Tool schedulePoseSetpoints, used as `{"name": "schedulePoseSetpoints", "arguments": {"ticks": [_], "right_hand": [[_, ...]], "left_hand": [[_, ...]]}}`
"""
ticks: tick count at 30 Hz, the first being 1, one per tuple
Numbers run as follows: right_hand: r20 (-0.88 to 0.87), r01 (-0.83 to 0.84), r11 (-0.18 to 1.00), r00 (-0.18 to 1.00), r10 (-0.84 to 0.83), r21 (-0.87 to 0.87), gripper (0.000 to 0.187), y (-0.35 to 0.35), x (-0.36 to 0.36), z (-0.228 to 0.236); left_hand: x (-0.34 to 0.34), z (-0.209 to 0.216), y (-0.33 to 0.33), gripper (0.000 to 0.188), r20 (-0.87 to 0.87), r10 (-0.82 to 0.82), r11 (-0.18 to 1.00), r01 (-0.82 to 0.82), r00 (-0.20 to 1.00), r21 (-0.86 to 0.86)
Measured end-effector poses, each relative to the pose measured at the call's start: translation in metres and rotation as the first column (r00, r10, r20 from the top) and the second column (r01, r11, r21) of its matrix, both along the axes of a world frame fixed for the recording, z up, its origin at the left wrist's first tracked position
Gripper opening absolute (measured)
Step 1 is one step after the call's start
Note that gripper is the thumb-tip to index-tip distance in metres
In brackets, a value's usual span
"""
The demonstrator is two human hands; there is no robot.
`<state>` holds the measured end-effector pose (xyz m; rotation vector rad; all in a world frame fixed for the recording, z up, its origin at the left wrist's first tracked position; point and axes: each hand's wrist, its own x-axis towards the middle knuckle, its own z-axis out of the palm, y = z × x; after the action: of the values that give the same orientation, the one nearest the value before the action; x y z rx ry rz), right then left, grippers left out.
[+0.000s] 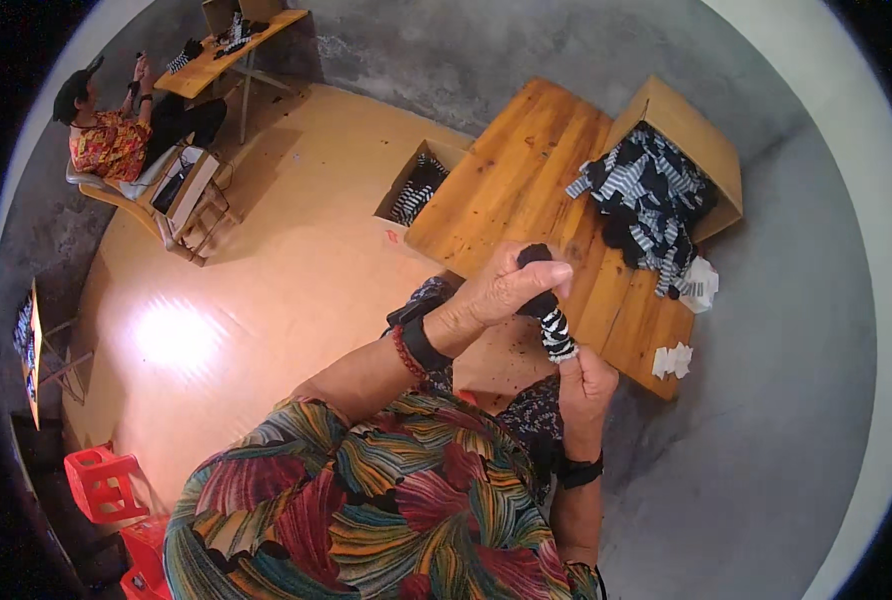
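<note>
A rolled or bunched sock point(556, 333), black at its upper end and black-and-white striped below, is stretched between my two hands. My left hand point(511, 288) wraps round the black end, its thumb lying across it. Lower down, my right hand point(587, 388) pinches the whitish striped edge. Both hands are in front of my body, beside the near edge of the wooden table point(511, 150). At the table's right end, a pile of black and grey-striped socks point(651, 190) spills from a cardboard box point(724, 160) lying on its side.
A white plastic bag point(703, 284) and white paper slips point(672, 360) lie by the table's right edge. An open carton of striped socks point(394, 205) stands on the floor. A person point(111, 140) sits at another table point(201, 72). Red stools point(103, 484) are at lower left.
</note>
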<state>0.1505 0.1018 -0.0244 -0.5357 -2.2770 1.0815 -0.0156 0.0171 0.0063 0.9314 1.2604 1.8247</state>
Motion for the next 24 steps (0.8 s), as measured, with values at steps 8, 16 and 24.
{"name": "schedulePoseSetpoints", "arguments": {"ticks": [8,16,24], "right_hand": [[-0.109,-0.021,0.647,0.989,-0.097,-0.762,0.016,-0.037,-0.021,-0.01],[-0.061,-0.09,0.591,0.996,0.069,-0.802,0.018,-0.021,-0.016,-0.025],[-0.031,-0.07,0.883,0.998,0.063,-0.465,0.018,-0.017,-0.008,-0.03]], "left_hand": [[0.022,-0.019,0.014,0.02,0.125,0.166,0.985,-0.171,0.978,0.028],[0.008,-0.014,-0.004,0.023,0.106,0.157,0.987,-0.154,0.982,-0.035],[-0.004,-0.023,0.0,0.035,0.201,0.163,0.977,-0.186,0.966,0.105]]}}
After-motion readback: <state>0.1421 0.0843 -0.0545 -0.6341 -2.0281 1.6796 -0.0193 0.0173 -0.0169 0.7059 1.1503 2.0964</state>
